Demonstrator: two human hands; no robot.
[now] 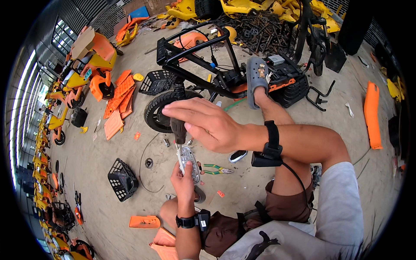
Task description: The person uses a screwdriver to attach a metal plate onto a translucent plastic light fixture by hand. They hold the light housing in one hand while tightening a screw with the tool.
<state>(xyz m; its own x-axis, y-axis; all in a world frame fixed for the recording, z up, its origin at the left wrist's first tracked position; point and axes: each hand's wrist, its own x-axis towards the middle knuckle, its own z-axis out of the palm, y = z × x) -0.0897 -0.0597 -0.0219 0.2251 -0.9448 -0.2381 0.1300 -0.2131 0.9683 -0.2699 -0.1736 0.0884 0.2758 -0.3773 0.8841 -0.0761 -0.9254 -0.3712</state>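
My right hand (216, 125) grips the dark handle of a screwdriver (178, 131), its fingers stretched along the top. The shaft points down, and its tip meets the edge of a clear, silvery oval lamp unit (186, 157). Below it, my left hand (183, 184) clasps that lamp unit with the thumb on its front face. Pliers with green and yellow handles (216, 170) lie on the floor just right of the lamp. A small toothed sprocket (149, 163) and a short metal socket-like piece (167, 142) rest to the left.
Ahead stands a stripped black scooter frame (195, 52) with a wheel (158, 113); my clog-shod foot (256, 78) is against it. Black baskets (122, 180), a thin cable (141, 167) and orange panels (123, 93) lie about. Yellow and orange scooters (97, 58) line the left.
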